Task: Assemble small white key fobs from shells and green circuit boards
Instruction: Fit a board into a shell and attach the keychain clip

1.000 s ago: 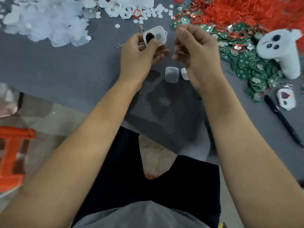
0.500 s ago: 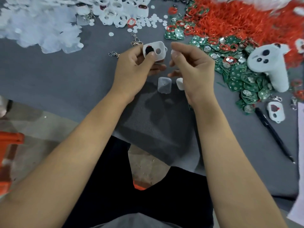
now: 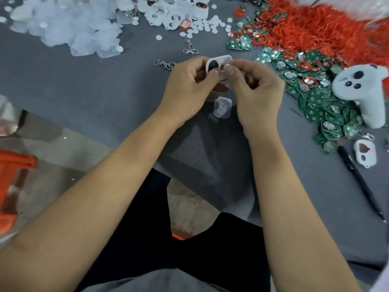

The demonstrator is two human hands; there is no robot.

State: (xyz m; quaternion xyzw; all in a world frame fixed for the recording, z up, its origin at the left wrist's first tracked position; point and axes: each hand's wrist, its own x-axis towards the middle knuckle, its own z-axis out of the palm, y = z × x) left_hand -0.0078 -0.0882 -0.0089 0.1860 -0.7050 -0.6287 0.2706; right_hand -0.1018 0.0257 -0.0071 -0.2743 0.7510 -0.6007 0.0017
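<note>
My left hand [image 3: 189, 89] grips a white fob shell [image 3: 219, 61] with a dark round patch under the thumb. My right hand [image 3: 255, 89] has curled fingers, and its fingertips pinch the shell's right end. A clear square cover [image 3: 222, 107] lies on the grey mat just below both hands. Green circuit boards [image 3: 315, 102] lie heaped to the right. White shells [image 3: 168, 11] are piled at the far edge.
Translucent covers [image 3: 69, 28] are heaped far left, red rings [image 3: 326, 28] far right, white discs [image 3: 208, 26] between them. Metal clasps [image 3: 190, 47] lie ahead of my hands. A white controller [image 3: 362, 91], a single shell [image 3: 365, 152] and a black pen [image 3: 362, 184] sit right.
My right hand has moved left and closed onto the shell that my left hand holds. Earlier there was a gap between them.
</note>
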